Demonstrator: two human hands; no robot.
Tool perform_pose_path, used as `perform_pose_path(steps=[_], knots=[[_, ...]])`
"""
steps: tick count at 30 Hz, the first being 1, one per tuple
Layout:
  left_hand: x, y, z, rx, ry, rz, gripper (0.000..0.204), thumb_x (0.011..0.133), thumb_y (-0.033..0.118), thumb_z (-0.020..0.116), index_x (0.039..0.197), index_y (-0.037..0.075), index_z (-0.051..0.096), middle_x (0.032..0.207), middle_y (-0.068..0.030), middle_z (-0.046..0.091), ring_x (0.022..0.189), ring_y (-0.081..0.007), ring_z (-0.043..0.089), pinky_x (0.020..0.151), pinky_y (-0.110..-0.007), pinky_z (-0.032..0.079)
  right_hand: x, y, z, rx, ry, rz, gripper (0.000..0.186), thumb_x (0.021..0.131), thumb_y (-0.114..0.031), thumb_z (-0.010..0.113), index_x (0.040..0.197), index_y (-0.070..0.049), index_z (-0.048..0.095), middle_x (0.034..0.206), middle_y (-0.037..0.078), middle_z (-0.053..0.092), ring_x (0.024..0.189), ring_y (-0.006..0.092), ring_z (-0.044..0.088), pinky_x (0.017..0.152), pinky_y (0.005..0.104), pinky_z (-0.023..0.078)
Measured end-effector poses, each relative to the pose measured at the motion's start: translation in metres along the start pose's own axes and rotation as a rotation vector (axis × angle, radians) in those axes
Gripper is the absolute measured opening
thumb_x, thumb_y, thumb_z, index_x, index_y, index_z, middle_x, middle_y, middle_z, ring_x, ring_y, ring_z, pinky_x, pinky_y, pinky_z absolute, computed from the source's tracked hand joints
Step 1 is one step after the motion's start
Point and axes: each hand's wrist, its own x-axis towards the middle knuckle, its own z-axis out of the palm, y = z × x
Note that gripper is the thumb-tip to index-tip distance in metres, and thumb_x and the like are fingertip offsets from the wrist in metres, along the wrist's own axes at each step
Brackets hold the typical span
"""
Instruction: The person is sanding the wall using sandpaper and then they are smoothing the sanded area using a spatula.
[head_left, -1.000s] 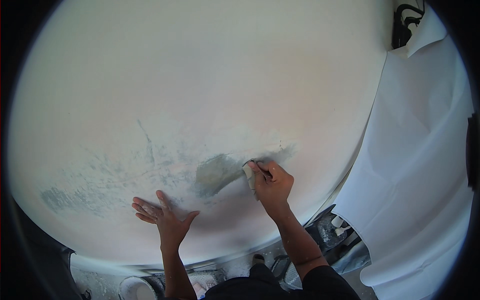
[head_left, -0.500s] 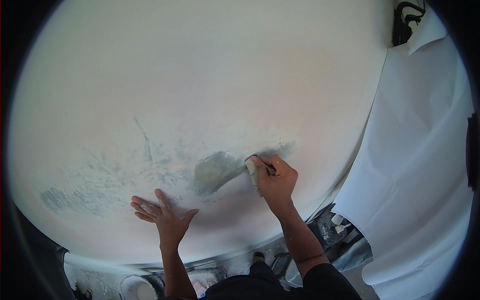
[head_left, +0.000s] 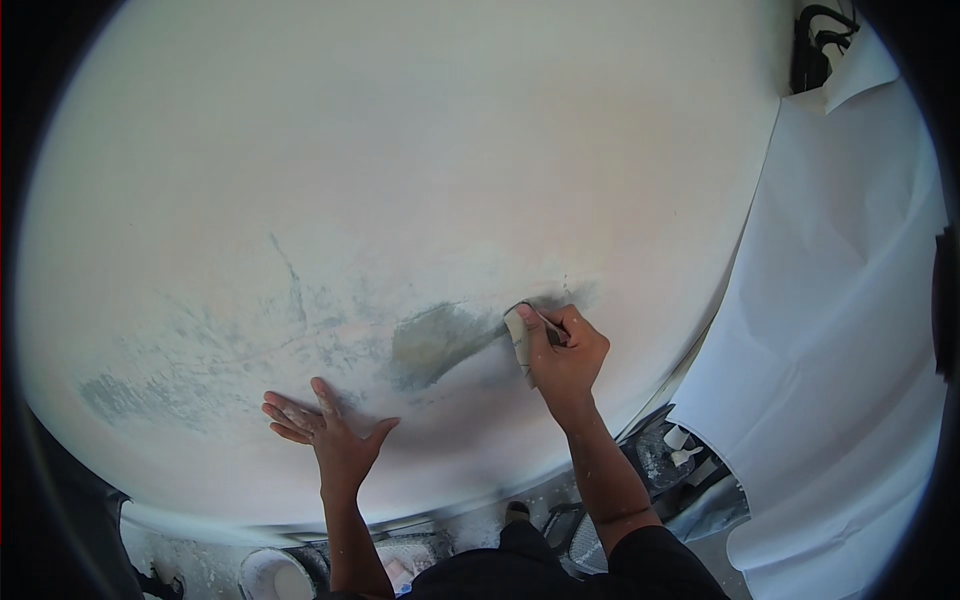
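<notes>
A broad pale panel (head_left: pixel 430 150), smooth and slightly curved, fills most of the head view. Grey-green patches and scratchy marks run across its lower part, the largest a grey patch (head_left: pixel 430 345) near the middle. My right hand (head_left: pixel 568 360) pinches a folded piece of beige sandpaper (head_left: pixel 520 340) and presses it to the panel, just right of that patch. The underside of the sandpaper is hidden. Lower left, my left hand (head_left: pixel 335 435) lies on the panel with its fingers spread and holds nothing. White dust marks its fingers.
A large white sheet (head_left: pixel 830 300) hangs along the panel's right edge. Below the near edge stand a white bucket (head_left: pixel 275 577) and dusty dark items (head_left: pixel 665 455) on a dust-spotted floor (head_left: pixel 470 525). A black bracket-like part (head_left: pixel 815 50) shows at the upper right.
My right hand has slid a little to the right along the panel with the sandpaper. My left hand rests in nearly the same place.
</notes>
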Motion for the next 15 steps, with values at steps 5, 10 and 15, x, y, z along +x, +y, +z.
perform_pose_path(steps=[5,10,15], knots=[[0.000,0.001,0.001,-0.016,-0.017,-0.020,0.134,0.065,0.059,0.082,0.155,0.016,-0.008,0.141,-0.0417,-0.035,0.133,-0.0570,-0.033,0.100,-0.074,-0.014,-0.003,0.008,0.002,0.046,-0.048,-0.084,0.019,0.086,-0.011,0.076,0.077,0.003,0.066,0.064,0.002,0.063,0.058,0.0019,0.051,0.052,0.0183,0.042],[0.000,0.001,-0.001,-0.012,-0.021,-0.031,0.134,0.065,0.059,0.082,0.155,0.015,-0.008,0.142,-0.0422,-0.034,0.133,-0.0575,-0.032,0.100,-0.074,-0.015,-0.006,0.001,0.000,-0.025,-0.096,-0.092,0.021,0.086,-0.012,0.075,0.075,0.002,0.065,0.062,0.002,0.061,0.057,0.0027,0.053,0.051,0.0197,0.043],[-0.002,0.001,0.000,0.000,-0.047,-0.044,0.134,0.065,0.059,0.082,0.155,0.014,-0.008,0.141,-0.0424,-0.035,0.133,-0.0578,-0.032,0.099,-0.074,-0.014,0.004,0.005,-0.007,0.101,0.054,0.111,0.020,0.086,-0.010,0.076,0.075,0.003,0.065,0.061,0.001,0.060,0.057,0.0019,0.051,0.051,0.0187,0.041]])
